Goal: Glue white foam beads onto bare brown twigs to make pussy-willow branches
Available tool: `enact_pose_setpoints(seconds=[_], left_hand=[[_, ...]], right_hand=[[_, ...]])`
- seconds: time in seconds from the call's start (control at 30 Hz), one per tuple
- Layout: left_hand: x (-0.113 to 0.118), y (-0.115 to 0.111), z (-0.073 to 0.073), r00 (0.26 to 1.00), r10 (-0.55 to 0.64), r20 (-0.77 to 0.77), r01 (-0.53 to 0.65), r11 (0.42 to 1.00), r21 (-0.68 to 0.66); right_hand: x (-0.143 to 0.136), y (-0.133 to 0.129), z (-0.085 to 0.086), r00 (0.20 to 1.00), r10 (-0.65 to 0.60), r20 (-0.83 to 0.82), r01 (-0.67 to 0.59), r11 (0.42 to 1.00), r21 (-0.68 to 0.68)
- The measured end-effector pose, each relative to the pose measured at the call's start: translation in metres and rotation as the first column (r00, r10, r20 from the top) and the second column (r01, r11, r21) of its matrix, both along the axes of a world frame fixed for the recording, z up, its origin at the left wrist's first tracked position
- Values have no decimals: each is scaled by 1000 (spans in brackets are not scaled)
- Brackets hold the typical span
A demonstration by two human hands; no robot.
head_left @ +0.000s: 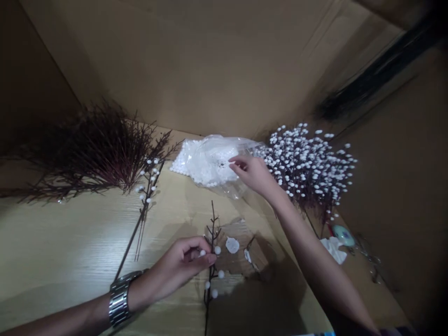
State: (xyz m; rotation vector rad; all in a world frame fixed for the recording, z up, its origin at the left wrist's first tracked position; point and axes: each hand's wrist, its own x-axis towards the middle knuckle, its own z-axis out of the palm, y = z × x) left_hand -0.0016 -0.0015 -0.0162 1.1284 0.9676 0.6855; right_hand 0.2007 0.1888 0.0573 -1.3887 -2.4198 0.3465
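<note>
My left hand [192,259], with a metal watch on its wrist, pinches a dark twig [213,224] that stands upright in view. White balls sit on the twig's lower part, and its top branches are bare. My right hand [250,172] is at the right side of a clear plastic bag [210,154] full of small white balls. Its thumb and forefinger are close together at the bag's opening; whether a ball is between them is too small to tell. Below lies a piece of cardboard [233,228] with a white blob [232,245] on it.
A pile of bare dark twigs [105,144] lies at the left, beside a twig with white balls [149,186]. Many white-tipped twigs [308,163] are bunched at the right, near a pale green object [343,235] and crumpled white paper [334,249]. Cardboard walls [210,70] surround the table.
</note>
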Motion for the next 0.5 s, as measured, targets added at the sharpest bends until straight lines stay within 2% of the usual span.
enact_pose_setpoints(seconds=[0.07, 0.17, 0.33, 0.5], left_hand=[[1, 0, -2, 999, 8, 35, -9, 1000, 6], [0, 0, -1, 997, 12, 78, -14, 1000, 18], [-2, 0, -2, 995, 6, 99, -10, 999, 43], [-3, -1, -2, 995, -7, 104, 2, 999, 47]], right_hand=[[-16, 33, -8, 996, 19, 84, -15, 999, -49], [-32, 58, -25, 981, 40, 189, -17, 993, -120], [-35, 63, -41, 969, 59, 241, -25, 989, -144], [-29, 59, -45, 987, 15, 158, 4, 993, -117]])
